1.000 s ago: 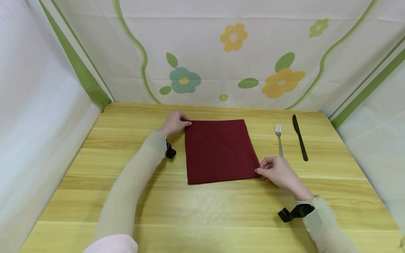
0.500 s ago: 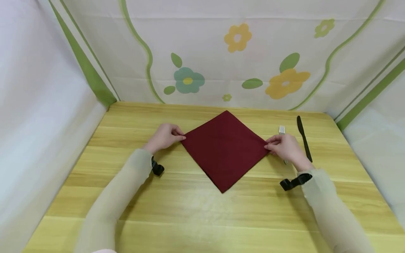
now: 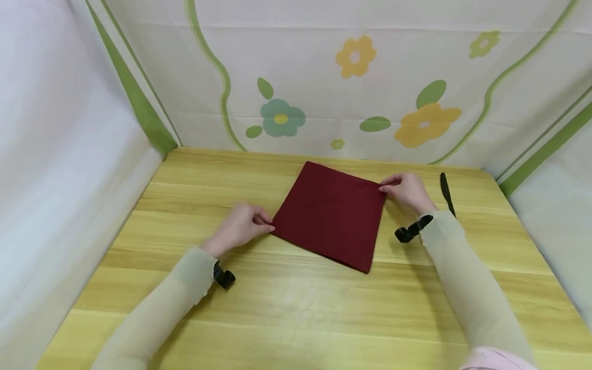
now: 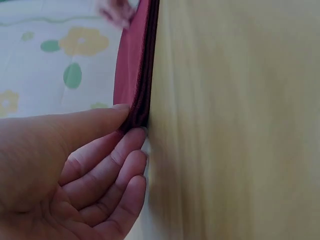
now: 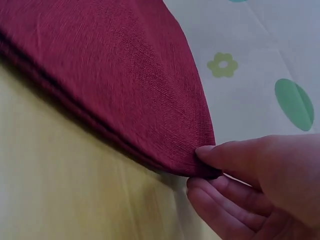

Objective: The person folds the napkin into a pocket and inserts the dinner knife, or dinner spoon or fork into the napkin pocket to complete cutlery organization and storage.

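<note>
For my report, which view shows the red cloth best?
The head view: it shows nearly the whole red cloth. The left wrist view has only a narrow layered strip; the right, a pinched corner and adjoining fabric.

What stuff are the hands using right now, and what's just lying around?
In use:
cloth, dark red
left hand, pinching one corner
right hand, pinching the opposite corner

Just there:
knife, on the table, not held
curtain, printed with flowers, behind the table
</note>
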The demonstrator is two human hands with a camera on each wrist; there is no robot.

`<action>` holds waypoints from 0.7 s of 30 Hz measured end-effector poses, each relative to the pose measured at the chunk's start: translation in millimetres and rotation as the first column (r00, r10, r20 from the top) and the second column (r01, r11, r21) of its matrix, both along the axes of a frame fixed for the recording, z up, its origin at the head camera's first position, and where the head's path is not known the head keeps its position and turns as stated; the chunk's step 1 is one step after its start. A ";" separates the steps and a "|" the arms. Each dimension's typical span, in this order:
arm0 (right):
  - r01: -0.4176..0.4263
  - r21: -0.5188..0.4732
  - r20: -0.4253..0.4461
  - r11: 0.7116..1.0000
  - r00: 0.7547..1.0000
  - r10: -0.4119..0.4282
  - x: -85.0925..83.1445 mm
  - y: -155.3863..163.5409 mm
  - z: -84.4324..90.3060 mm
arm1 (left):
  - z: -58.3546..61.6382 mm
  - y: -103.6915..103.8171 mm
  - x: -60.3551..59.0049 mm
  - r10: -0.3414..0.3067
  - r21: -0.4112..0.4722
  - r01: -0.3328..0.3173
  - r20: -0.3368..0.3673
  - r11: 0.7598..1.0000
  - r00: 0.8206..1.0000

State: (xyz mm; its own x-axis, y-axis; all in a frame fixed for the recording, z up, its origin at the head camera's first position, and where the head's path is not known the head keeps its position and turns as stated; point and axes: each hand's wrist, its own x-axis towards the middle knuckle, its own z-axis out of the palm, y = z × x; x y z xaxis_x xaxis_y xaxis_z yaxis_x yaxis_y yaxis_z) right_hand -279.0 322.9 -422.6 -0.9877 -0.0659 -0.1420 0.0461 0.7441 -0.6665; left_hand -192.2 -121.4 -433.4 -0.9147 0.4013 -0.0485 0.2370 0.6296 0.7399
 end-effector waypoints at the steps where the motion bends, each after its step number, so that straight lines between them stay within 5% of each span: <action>1: 0.007 -0.005 -0.002 1.000 1.000 -0.007 -4.7 -2.2 -0.5 | 0.9 1.7 3.2 -0.006 -0.003 0.006 -0.002 1.000 1.000; 12: 0.042 -0.037 -0.090 0.998 0.995 -0.046 -36.3 -32.6 -2.4 | 3.1 11.2 26.8 -0.036 0.000 0.036 0.010 0.999 0.999; 21: 0.008 -0.065 -0.114 0.998 0.993 -0.015 -38.3 -35.1 -7.7 | 1.5 7.5 26.5 -0.036 0.023 0.035 0.040 0.999 0.999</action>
State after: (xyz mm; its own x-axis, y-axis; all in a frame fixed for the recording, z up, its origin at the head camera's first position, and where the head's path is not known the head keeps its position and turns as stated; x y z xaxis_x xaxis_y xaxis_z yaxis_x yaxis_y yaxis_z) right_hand -317.3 287.7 -430.4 -0.9979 -0.0598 -0.0235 -0.0251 0.6995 -0.7142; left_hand -165.7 -113.9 -431.9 -0.8971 0.4353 -0.0758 0.2288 0.6045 0.7631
